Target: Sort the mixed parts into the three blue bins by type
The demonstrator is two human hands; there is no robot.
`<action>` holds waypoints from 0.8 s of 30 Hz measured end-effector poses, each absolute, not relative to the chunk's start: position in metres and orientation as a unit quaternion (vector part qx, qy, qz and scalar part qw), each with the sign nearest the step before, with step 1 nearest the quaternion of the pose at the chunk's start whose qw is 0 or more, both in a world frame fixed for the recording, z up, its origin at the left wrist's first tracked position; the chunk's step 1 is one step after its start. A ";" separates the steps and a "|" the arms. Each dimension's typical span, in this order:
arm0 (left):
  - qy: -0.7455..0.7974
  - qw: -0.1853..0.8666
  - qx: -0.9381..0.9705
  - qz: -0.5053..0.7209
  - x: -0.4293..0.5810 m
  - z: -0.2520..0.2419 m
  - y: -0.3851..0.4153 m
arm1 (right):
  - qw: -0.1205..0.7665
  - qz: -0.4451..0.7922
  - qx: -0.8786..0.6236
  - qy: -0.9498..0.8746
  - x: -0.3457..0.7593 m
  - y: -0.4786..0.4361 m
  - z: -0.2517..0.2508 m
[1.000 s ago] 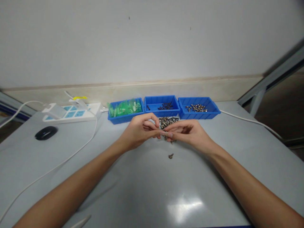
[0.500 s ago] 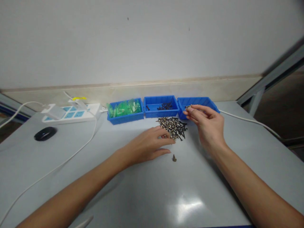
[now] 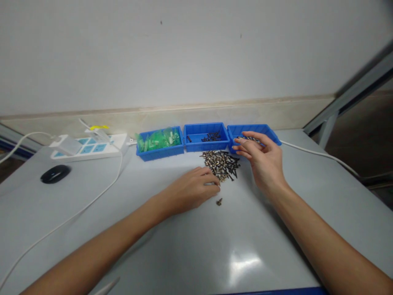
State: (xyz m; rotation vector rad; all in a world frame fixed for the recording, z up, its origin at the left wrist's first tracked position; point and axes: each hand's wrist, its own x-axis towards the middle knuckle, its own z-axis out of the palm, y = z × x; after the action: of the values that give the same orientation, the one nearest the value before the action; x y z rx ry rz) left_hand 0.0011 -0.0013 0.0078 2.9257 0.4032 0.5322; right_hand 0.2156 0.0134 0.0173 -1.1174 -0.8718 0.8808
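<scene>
A: Where are the screws?
B: Mostly in 1 mixed pile [image 3: 223, 163] on the desk [image 3: 184, 254], silvery and black together, just in front of the middle bin [image 3: 207, 146]. A small clump [image 3: 219, 202] lies apart, on the near side of the pile.

A: And the hands?
B: The left hand [image 3: 196, 186] is at the pile's near left edge, its fingers curled in narrow. I can't tell whether they grip a screw. The right hand [image 3: 264, 160] is at the right bin [image 3: 273, 137], fingertips over its front left part and moderately wide apart.

A: What do the 3 blue bins hold?
B: Dark screws [image 3: 211, 137] in the middle, shiny screws [image 3: 252, 139] in the right, partly hidden by the fingers, and green bags [image 3: 158, 139] in the left bin [image 3: 161, 154]. They stand in 1 row along the wall.

A: Anything further left?
B: A white power strip [image 3: 118, 152], with a black mouse [image 3: 55, 174] nearer the person.
</scene>
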 end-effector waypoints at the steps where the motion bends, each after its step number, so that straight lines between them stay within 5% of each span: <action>1: 0.133 0.080 0.971 0.179 0.002 0.009 -0.002 | 0.670 0.392 -0.497 -0.389 0.216 0.013 0.017; 14: 0.140 0.094 0.977 0.132 0.001 0.012 -0.004 | 0.650 0.397 -0.501 -0.411 0.215 0.013 0.017; 24: 0.238 0.211 0.906 0.279 -0.007 0.024 0.005 | 0.544 0.469 -0.459 -0.522 0.213 0.007 0.017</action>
State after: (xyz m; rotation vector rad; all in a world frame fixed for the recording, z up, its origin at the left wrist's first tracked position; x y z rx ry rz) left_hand -0.0073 0.0051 0.0242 2.5181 0.6624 0.7755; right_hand 0.2133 0.0070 0.0168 -1.0904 -1.2398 1.1143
